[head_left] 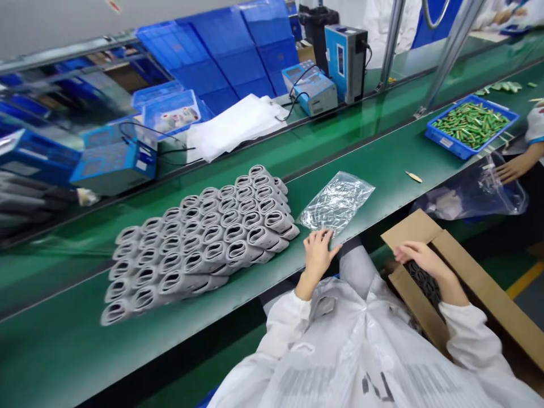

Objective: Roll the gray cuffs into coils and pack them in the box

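My left hand (317, 255) rests at the front edge of the green work surface, its fingers a little spread at the near end of a clear plastic bag (335, 201). Thin, light-coloured pieces show inside that bag. My right hand (425, 265) is over an opened cardboard box (467, 277) beside my lap, with its fingers stretched out and nothing visible in them. Dark grey rolled pieces (425, 283) show in the box below the palm. Left of the bag, stacked rows of grey rolled sleeves (212, 235) lie on the green surface.
A blue tray (453, 147) of green-and-tan pieces stands to the right, with one small tan piece (413, 177) nearer. Another person's hand (516, 164) touches a clear bag (484, 192) there. Blue-grey devices (314, 90) and white sheets (238, 124) line the far side.
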